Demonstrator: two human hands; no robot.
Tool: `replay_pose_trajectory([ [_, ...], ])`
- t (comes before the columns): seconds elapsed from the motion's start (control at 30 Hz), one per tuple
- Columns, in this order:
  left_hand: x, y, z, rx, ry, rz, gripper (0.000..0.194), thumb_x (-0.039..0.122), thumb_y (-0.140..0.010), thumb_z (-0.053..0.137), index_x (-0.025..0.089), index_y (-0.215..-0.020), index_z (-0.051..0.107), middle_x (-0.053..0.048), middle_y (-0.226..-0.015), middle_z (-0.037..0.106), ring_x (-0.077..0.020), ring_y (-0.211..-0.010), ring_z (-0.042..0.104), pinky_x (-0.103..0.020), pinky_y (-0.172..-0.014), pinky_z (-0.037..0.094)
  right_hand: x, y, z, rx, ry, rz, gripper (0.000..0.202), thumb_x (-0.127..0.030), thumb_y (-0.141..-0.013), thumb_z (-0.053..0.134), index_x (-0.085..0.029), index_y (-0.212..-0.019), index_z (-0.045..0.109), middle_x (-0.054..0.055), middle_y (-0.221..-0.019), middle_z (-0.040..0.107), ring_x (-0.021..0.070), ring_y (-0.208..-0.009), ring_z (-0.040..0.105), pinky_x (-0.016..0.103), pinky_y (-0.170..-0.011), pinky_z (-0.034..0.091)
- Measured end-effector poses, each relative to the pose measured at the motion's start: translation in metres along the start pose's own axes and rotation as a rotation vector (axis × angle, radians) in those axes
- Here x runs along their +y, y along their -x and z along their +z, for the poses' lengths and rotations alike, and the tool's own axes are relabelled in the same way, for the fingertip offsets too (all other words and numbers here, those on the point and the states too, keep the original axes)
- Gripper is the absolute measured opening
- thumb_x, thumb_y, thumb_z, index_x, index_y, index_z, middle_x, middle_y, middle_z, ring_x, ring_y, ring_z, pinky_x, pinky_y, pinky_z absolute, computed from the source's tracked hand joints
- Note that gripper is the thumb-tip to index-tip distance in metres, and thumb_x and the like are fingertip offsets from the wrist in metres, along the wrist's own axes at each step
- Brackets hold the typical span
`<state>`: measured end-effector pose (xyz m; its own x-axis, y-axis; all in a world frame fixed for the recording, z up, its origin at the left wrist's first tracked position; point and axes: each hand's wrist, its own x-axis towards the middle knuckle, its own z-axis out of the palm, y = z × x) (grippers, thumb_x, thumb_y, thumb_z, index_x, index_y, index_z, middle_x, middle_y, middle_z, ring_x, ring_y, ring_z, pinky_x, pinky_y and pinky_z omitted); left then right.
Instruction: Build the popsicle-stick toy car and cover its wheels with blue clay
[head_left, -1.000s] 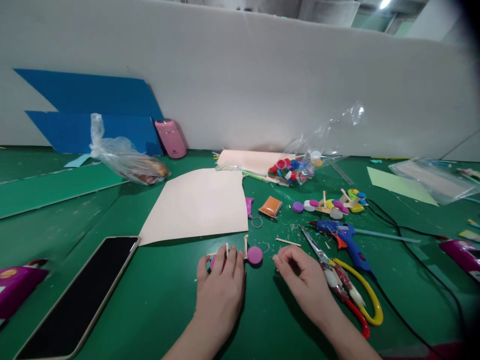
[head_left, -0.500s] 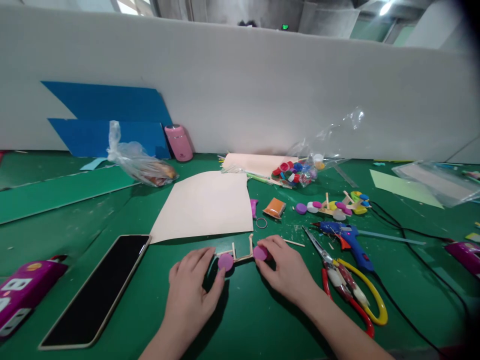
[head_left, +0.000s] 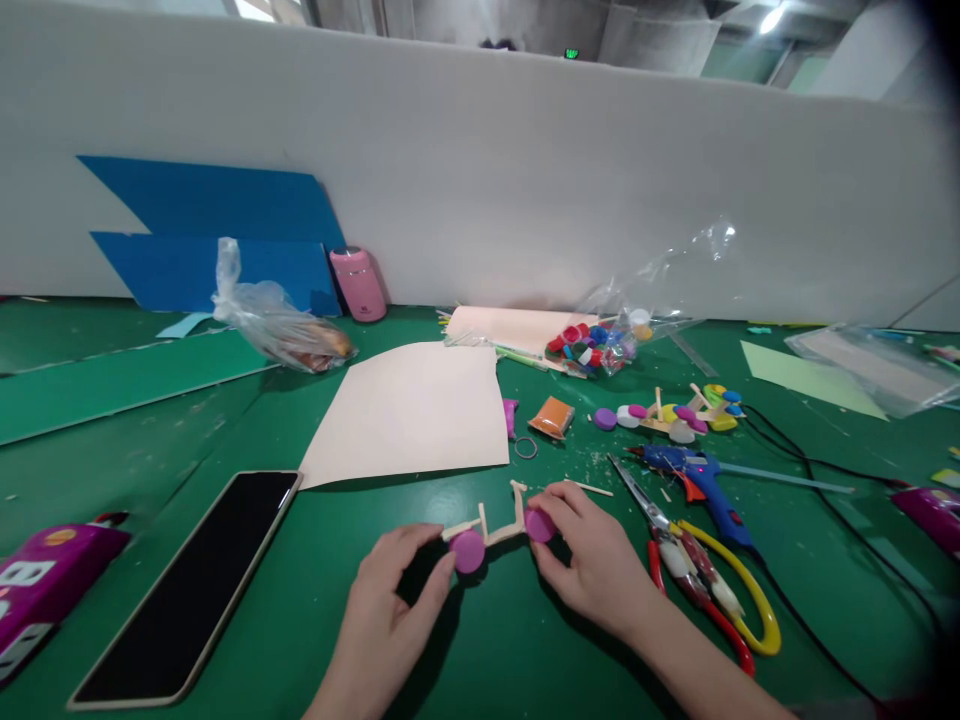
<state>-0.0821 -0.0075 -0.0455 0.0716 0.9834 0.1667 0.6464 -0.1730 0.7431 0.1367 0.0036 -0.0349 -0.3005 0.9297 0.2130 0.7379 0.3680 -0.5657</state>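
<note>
Between my hands is a small model made of thin wooden sticks [head_left: 504, 535], with a purple round cap [head_left: 469, 551] at its left end and another purple cap [head_left: 539, 526] at its right. My left hand [head_left: 397, 585] pinches the left end, thumb at the cap's edge and fingers by a pale stick. My right hand [head_left: 592, 550] has thumb and fingers closed on the right cap. Two short sticks stand up from the model's frame. A loose wooden stick [head_left: 589, 488] lies just behind my right hand.
To the right lie pliers [head_left: 686, 560], a blue glue gun [head_left: 690, 475] with its cord, and a row of coloured caps and sticks [head_left: 667, 412]. Cream paper [head_left: 412, 415] and an orange packet [head_left: 552, 417] lie behind the model. A phone [head_left: 191, 585] rests at left.
Both hands and the model have shifted slightly right and toward me. The model is now tilted, its right end farther up than its left.
</note>
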Motion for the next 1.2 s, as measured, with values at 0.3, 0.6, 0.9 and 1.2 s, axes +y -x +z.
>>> replay_pose_trajectory([
  [0.3, 0.018, 0.010, -0.010, -0.107, 0.535, -0.398, 0.035, 0.045, -0.074, 0.053, 0.016, -0.093, 0.060, -0.006, -0.081, 0.068, -0.0213, -0.083, 0.062, -0.030, -0.075, 0.048, 0.003, -0.023, 0.014, -0.013, -0.153, -0.155, 0.035, -0.008, -0.072, 0.050, -0.019, -0.104, 0.050, 0.008, -0.106, 0.049, 0.0181, -0.096, 0.052, 0.030, -0.082, 0.044],
  [0.6, 0.023, -0.010, 0.008, -0.200, 0.869, -0.466, 0.030, 0.028, -0.073, 0.059, 0.014, -0.100, 0.056, -0.002, -0.073, 0.063, -0.0142, -0.067, 0.058, -0.024, -0.060, 0.045, -0.006, -0.053, 0.023, -0.153, -0.153, -0.354, 0.030, -0.007, -0.075, 0.049, -0.020, -0.103, 0.052, 0.006, -0.105, 0.055, 0.0147, -0.099, 0.051, 0.026, -0.085, 0.042],
  [0.9, 0.037, -0.008, 0.020, -0.169, 1.029, -0.634, 0.060, 0.024, -0.071, 0.060, 0.012, -0.122, 0.033, -0.002, -0.074, 0.064, -0.0156, -0.072, 0.061, -0.032, -0.073, 0.047, 0.003, -0.071, 0.020, -0.250, -0.062, -0.411, 0.041, -0.008, -0.073, 0.052, -0.018, -0.112, 0.053, 0.005, -0.108, 0.062, 0.0185, -0.101, 0.051, 0.031, -0.089, 0.040],
  [1.2, 0.025, -0.008, 0.024, -0.241, 0.791, -0.452, 0.053, 0.026, -0.074, 0.053, 0.012, -0.121, 0.033, -0.006, -0.086, 0.061, -0.0158, -0.072, 0.060, -0.032, -0.071, 0.047, 0.015, -0.062, 0.002, -0.161, -0.041, -0.256, 0.048, -0.003, -0.074, 0.042, -0.017, -0.120, 0.047, 0.007, -0.122, 0.053, 0.0176, -0.111, 0.047, 0.033, -0.094, 0.037],
])
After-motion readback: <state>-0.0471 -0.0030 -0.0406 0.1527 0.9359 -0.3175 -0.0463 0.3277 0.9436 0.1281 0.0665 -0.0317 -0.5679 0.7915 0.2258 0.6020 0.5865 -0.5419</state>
